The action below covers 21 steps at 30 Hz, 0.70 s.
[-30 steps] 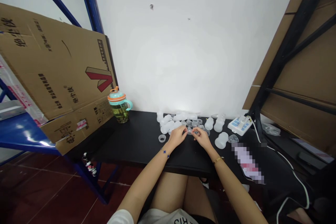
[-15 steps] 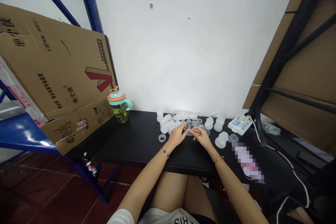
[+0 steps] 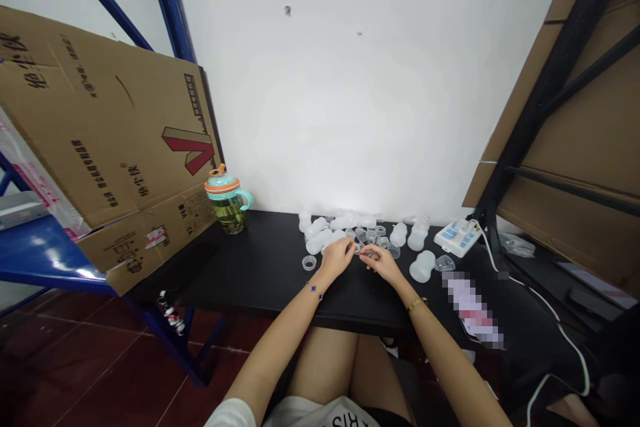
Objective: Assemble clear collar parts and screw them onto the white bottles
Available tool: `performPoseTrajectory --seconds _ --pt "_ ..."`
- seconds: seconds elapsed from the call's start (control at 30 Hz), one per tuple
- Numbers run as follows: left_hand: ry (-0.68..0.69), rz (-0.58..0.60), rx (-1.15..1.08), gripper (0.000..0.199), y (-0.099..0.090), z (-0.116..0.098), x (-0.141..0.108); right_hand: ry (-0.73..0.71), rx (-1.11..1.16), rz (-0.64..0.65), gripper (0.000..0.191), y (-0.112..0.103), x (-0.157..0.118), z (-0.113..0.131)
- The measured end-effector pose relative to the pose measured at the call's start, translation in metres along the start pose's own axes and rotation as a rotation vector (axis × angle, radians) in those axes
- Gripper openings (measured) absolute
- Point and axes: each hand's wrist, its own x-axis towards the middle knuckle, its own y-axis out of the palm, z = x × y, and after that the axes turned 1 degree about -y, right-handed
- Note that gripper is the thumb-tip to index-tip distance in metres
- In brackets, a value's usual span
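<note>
My left hand [image 3: 339, 256] is closed, its thumb and fingertips pinching what looks like a small clear plastic ring [image 3: 357, 248]. Just to its right, my right hand [image 3: 379, 261] has its thumb and fingers pressed together; any small clear piece in them is too hard to make out. A narrow gap separates the fingertips. Behind both hands lies a group of clear rings and caps [image 3: 371, 235]. Frosted white plastic bottles [image 3: 317, 240] are heaped beyond my left hand. One hourglass-shaped bottle [image 3: 423, 266] lies right of my right hand, and a loose ring [image 3: 309, 263] left of my left hand.
A teal-lidded drink jug [image 3: 229, 203] stands at the back left of the black table [image 3: 260, 267], beside a large cardboard box [image 3: 125, 133]. To the right are a clear cap [image 3: 445, 263], a white power strip [image 3: 457, 237] with its cable, and a phone [image 3: 473, 310].
My hands have drawn slightly apart. The clear piece that stood between my fingertips no longer shows there, and a ring shows at my left fingertips.
</note>
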Motion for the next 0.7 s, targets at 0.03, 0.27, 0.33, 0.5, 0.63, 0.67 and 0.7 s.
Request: performPoseTrajectory --seconds 0.03,0.27,0.33,0.5,0.63,0.67,0.7 --pt "-0.002 0.002 -0.001 0.025 0.000 0.000 0.000 0.000 -0.003 0.000 0.033 0.000 0.000 0.000" --pt "-0.012 0.009 -0.004 0.023 0.001 0.001 0.000 -0.007 -0.027 -0.017 0.030 0.000 0.000 0.003" --pt "-0.015 0.012 -0.003 0.023 0.002 0.002 0.000 -0.011 -0.035 -0.028 0.030 -0.001 -0.001 0.004" --pt "-0.009 0.025 -0.003 0.023 0.001 0.001 0.000 -0.017 -0.064 -0.071 0.030 -0.002 -0.002 0.008" --pt "0.010 0.050 -0.010 0.021 0.000 0.001 0.001 -0.016 -0.095 -0.152 0.028 -0.003 -0.001 0.010" --pt "0.014 0.056 -0.012 0.021 0.000 0.001 0.001 -0.013 -0.103 -0.190 0.029 -0.004 -0.001 0.011" --pt "0.019 0.061 -0.013 0.021 0.000 0.001 0.001 -0.007 -0.112 -0.236 0.030 -0.005 -0.001 0.011"
